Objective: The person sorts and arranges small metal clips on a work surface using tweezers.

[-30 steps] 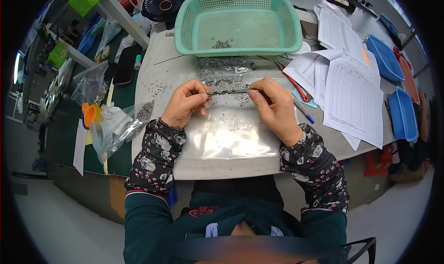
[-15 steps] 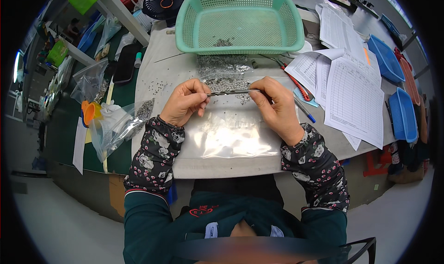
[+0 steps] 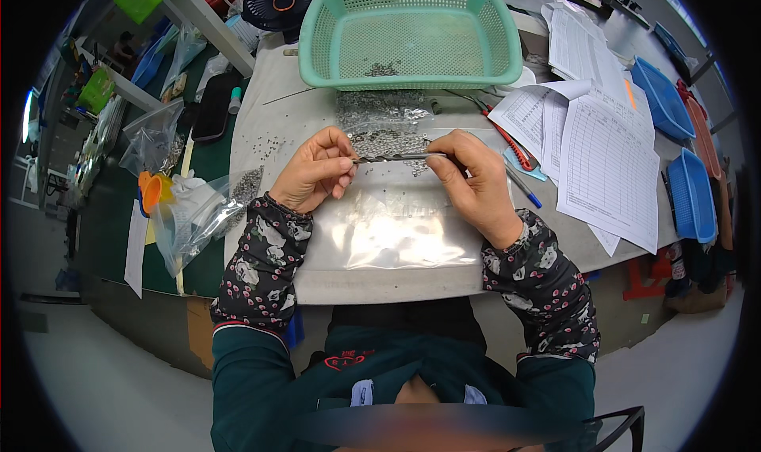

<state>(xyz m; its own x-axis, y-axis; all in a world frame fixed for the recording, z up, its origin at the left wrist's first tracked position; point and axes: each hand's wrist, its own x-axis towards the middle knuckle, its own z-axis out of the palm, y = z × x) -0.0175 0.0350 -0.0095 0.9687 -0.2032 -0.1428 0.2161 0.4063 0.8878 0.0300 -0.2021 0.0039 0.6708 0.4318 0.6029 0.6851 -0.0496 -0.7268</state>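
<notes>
A thin dark drill bit (image 3: 388, 158) with a spiral end lies level between my hands, above the table. My right hand (image 3: 478, 184) pinches its plain shank between thumb and fingers. At the fluted end, my left hand (image 3: 319, 169) is closed, thumb and forefinger at the tip; whether a small part is also between them is hidden. Behind the bit, many small metal pieces (image 3: 388, 144) lie spread over a clear plastic sheet (image 3: 380, 230). Another clear bag of small metal parts (image 3: 380, 109) is just beyond them.
A green perforated basket (image 3: 408, 82) stands at the back, with small parts inside. To the right are red-handled pliers (image 3: 514, 148), a blue-capped pen (image 3: 525, 187) and paper sheets (image 3: 606, 171). At left sit a clear bag (image 3: 198, 218), an orange cup (image 3: 157, 192) and a black fan (image 3: 283, 2).
My left hand has shifted very slightly to the left and up at the bit's fluted end. The right hand keeps its grip, and the bit stays nearly in place.
</notes>
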